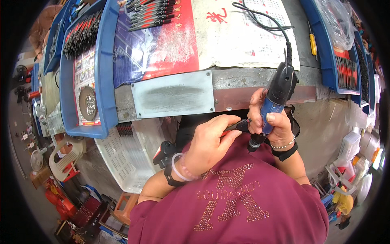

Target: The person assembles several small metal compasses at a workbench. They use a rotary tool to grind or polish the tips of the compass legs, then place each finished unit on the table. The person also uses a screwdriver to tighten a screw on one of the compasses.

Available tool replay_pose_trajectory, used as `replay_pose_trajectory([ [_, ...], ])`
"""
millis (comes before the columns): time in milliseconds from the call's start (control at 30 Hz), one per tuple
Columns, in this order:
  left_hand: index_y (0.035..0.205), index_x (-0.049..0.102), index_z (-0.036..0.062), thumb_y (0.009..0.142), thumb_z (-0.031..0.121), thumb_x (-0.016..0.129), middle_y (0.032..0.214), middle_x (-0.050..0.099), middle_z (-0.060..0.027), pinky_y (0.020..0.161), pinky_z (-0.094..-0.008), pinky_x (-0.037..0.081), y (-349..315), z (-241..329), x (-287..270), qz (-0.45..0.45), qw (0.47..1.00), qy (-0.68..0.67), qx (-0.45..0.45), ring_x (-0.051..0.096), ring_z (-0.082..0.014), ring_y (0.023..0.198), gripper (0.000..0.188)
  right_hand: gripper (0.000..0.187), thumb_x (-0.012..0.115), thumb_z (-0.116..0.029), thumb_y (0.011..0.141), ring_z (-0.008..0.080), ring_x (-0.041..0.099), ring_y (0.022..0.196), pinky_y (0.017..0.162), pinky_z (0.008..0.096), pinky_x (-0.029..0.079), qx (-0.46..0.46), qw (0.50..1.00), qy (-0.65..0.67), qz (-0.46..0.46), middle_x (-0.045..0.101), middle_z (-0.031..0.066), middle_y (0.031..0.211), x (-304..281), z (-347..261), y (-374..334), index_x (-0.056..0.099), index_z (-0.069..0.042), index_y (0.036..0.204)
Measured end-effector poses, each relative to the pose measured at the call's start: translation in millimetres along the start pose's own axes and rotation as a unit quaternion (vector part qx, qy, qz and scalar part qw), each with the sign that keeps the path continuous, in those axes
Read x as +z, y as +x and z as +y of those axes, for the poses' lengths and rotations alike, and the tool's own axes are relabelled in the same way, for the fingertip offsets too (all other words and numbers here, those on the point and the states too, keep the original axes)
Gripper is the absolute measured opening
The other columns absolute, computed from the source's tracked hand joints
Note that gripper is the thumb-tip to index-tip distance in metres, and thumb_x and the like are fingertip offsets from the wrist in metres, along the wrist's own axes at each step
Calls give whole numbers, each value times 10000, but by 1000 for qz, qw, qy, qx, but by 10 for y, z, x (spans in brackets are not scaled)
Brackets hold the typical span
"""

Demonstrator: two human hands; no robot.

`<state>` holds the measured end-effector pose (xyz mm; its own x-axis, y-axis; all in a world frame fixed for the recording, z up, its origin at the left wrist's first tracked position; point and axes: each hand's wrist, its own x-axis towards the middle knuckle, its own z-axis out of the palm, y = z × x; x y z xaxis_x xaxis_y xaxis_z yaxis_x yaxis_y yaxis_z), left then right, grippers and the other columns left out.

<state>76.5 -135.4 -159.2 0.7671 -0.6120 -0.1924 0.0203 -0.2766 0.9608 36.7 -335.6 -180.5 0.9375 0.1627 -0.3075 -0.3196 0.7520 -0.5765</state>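
Note:
My right hand (pixel 271 118) grips a blue and black corded electric screwdriver (pixel 281 83), its cord end up and its black nose pointing down toward my lap. Between the thumb and fingers of my left hand (pixel 209 138) is a slim black-and-red piece (pixel 236 127). Its far end meets the fingers of my right hand beside the driver's body, and I cannot make out its exact kind. Both hands are just off the bench's front edge, above my lap.
A pale metal plate (pixel 172 94) is fixed at the bench front. Similar black-and-red pieces (pixel 150 14) lie on a poster and fill a blue bin (pixel 66 97) at left. A yellow-handled screwdriver (pixel 313 44) lies near the right blue bin (pixel 331 61). A white crate (pixel 126 158) stands below.

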Motion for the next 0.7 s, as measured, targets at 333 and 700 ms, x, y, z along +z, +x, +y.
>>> replay_pose_trajectory([
  [333,1057,552,11,985,156,576,849,619,-40,624,-216,502,136,79,-29,-113,913,-309,-240,598,-87,687,164,478,703,-220,774,149,574,599,570,260,473,9,1000,-1,-16,587,96,737,-20,-59,-4,495,3,1142],
  [700,1208,519,-32,1011,155,509,1002,667,-121,740,-281,545,122,111,-38,-120,914,-314,-228,664,-156,803,272,507,720,-237,754,147,541,543,534,279,487,-3,999,33,-4,557,78,713,-89,-42,10,481,1,1133],
])
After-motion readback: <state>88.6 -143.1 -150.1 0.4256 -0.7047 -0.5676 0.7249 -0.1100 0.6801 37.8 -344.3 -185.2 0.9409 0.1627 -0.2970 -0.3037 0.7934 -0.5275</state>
